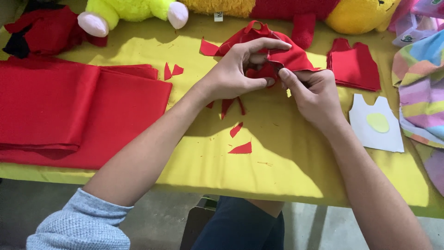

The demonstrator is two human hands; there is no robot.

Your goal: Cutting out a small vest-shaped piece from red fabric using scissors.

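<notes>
Both hands work on a small piece of red fabric (290,58) held above a yellow-covered table (203,157). My left hand (238,69) grips its left part, fingers curled over the top and thumb underneath. My right hand (312,92) pinches the cloth's lower edge between thumb and forefinger. Whether a tool is in either hand is hidden by the fingers. Small red fabric scraps (240,148) lie on the table below the hands.
A large folded red cloth (69,111) covers the left side. A stack of cut red pieces (354,65) and a white paper pattern with a yellow circle (377,122) lie at the right, beside striped fabric (423,92). Plush toys (134,11) line the far edge.
</notes>
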